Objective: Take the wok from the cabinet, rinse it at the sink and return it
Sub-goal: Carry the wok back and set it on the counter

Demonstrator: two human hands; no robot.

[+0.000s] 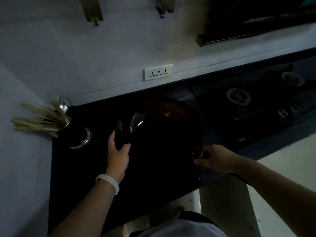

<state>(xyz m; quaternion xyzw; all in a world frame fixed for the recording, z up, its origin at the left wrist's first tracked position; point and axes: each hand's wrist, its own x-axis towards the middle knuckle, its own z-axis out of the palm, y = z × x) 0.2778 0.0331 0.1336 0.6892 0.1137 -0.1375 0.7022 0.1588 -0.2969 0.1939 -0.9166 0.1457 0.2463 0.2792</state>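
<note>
Dark counter point(71, 177): hands grip wok point(164, 134); utensil holder point(65, 124) left.

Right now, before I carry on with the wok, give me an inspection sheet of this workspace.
Surface: dark countertop, very dim; its details are hard to read.
Job's things: wok, large and dark, over the counter, held at both sides.
Clutter: utensil holder with pale wooden utensils and a metal ladle, at the counter's left end.
Grippers: left hand grips the wok's left handle; right hand holds its right rim. White band on left wrist.
Cables: nothing seen.
Surroundings: wall socket above; gas hob to the right.
</note>
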